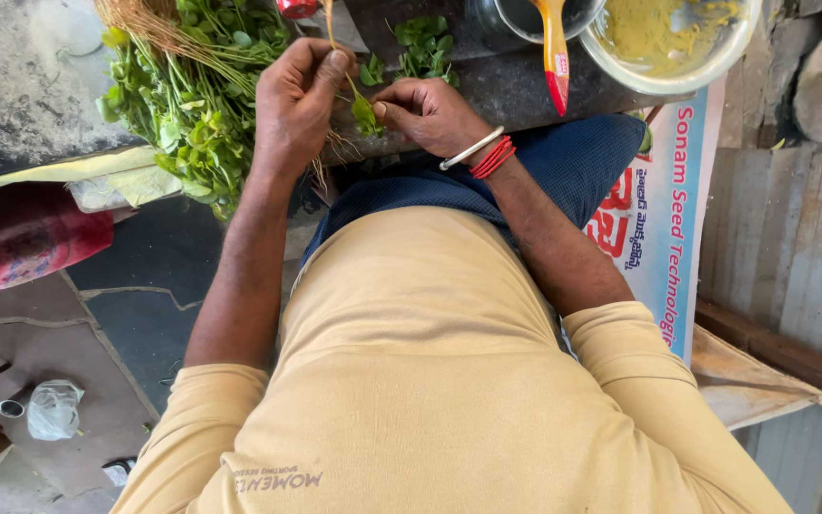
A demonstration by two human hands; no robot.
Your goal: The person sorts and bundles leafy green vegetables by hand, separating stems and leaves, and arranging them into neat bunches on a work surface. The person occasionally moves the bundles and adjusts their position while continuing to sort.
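The right hand point(430, 112) pinches a leaf point(366, 112) at the low end of a stem point(335, 48). The left hand point(299, 100) is closed round that stem just above. Beyond lie a bunch of greens point(192, 95), plucked leaves point(420, 43) and a bowl point(677, 76).

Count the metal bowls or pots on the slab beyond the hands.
2. A metal bowl with yellow paste sits at the top right; a darker metal pot stands just left of it, cut off by the frame's top edge. Others may lie out of view.
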